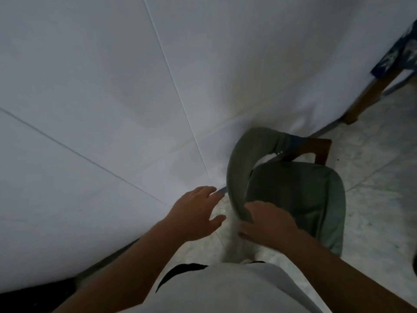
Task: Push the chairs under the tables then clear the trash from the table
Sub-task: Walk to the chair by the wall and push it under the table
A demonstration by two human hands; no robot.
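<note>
A grey-green upholstered chair (300, 195) with a curved backrest and dark wooden frame stands at the edge of a table covered by a white cloth (112, 98). Its seat faces away from the table, out over the floor. My right hand (268, 224) grips the near end of the curved backrest, fingers wrapped over the top. My left hand (196, 213) hovers just left of the backrest with fingers spread, holding nothing, near the cloth's edge.
The white tablecloth fills the left and top of the view and hangs to the floor. A second chair (383, 71) with wooden legs and a blue patterned seat stands at the upper right. Pale marble floor (379, 177) lies to the right.
</note>
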